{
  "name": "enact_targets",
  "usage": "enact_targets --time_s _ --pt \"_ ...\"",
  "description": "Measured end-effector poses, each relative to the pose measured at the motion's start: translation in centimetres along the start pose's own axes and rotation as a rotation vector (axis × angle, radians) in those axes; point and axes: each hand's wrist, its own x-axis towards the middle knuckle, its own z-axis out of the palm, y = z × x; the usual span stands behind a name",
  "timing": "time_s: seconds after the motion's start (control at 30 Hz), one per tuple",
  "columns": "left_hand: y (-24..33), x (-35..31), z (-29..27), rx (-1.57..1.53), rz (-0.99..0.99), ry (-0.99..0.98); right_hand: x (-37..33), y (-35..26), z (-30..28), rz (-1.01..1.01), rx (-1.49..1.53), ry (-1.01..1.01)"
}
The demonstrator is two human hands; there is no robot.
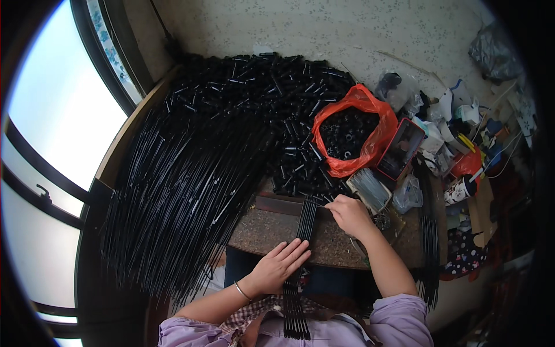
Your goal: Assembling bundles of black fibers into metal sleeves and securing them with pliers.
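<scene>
Left hand (280, 267) lies flat, fingers extended, on row of thin black rods (308, 220) crossing the table (260, 232) edge; probably light, springy, slippery: hold flat across mid-row. Right hand (350, 215) pinches a thin piece (321, 205), unidentifiable, near far ends.

Slim black rods (307, 224), side by side in a neat flat row! Upper ends lie across a dark bar (278, 204) on the worktop (258, 230), left hand (281, 266) over their middles, thicker lower tips hanging past the near edge.
</scene>
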Motion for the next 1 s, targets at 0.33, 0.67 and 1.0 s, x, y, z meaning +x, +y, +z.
enact_targets --time_s 0.33,0.67,1.0 --pt "0.3 -0.3 -0.3 0.068 0.032 -0.038 -0.7 -0.5 1.1 0.095 -0.029 0.082" --pt "0.2 -0.2 0.1 -0.021 0.005 0.046 0.9 0.9 -0.5 -0.106 -0.092 0.037" --pt "0.4 -0.2 0.1 -0.056 0.015 0.044 2.0 -0.2 3.3 0.204 0.332 0.108"
